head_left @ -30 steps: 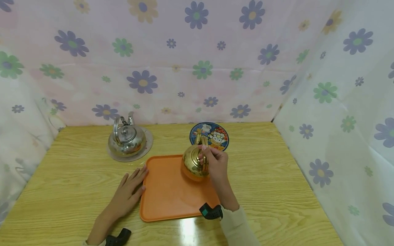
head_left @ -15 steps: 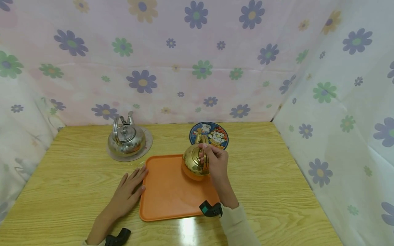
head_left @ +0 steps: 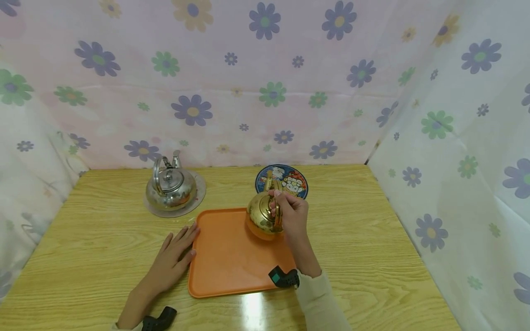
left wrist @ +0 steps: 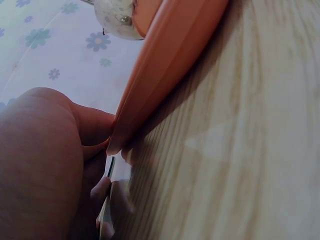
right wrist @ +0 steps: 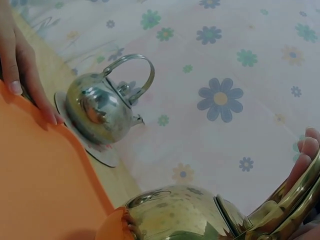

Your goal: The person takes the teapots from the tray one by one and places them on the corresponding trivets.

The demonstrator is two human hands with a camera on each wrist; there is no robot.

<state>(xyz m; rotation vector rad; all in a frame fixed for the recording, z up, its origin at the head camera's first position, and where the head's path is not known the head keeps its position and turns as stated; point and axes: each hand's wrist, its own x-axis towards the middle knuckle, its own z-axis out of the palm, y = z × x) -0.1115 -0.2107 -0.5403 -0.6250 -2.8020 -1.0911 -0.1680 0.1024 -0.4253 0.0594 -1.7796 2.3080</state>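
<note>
My right hand (head_left: 295, 218) grips the arched handle of a shiny gold teapot (head_left: 258, 214) over the right back part of an orange tray (head_left: 232, 257). Its spout points to the back, and whether its base touches the tray I cannot tell. In the right wrist view the teapot (right wrist: 175, 212) shows at the bottom, with fingers around its handle. My left hand (head_left: 171, 257) lies with straight fingers against the tray's left rim. Seen from the left wrist, the thumb and a finger touch the tray's edge (left wrist: 160, 65).
A silver teapot (head_left: 171, 193) stands on a pale round mat (head_left: 200, 188) at the back left. Behind the gold teapot lies a round blue mat (head_left: 303, 181) with cartoon figures. Flowered cloth (head_left: 232, 105) hangs along the back and sides of the wooden table (head_left: 356, 220).
The gold teapot and my right hand have shifted very slightly to the back and right. My left hand, the tray and the silver teapot have kept their places.
</note>
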